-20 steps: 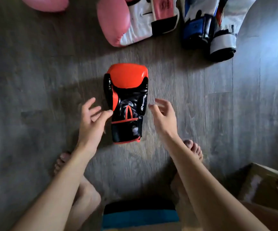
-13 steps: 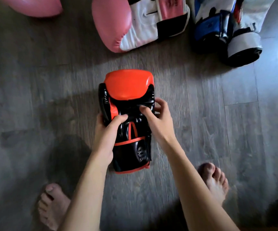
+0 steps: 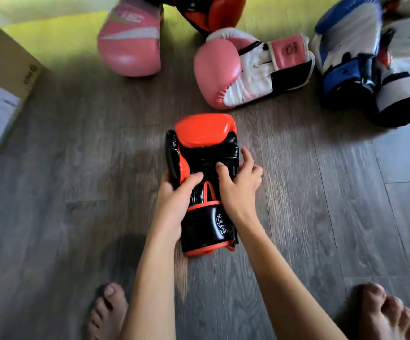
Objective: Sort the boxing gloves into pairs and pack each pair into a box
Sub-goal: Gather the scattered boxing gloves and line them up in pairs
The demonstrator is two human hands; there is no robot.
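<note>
Gripping the orange-and-black glove (image 3: 205,146) between them, both hands (image 3: 206,192) clasp its sides.

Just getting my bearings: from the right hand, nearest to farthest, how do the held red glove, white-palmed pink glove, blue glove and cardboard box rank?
1. The held red glove: the right hand grips its right side.
2. The white-palmed pink glove: straight ahead of the hand.
3. The blue glove: ahead, off to the right.
4. The cardboard box: far left.
</note>
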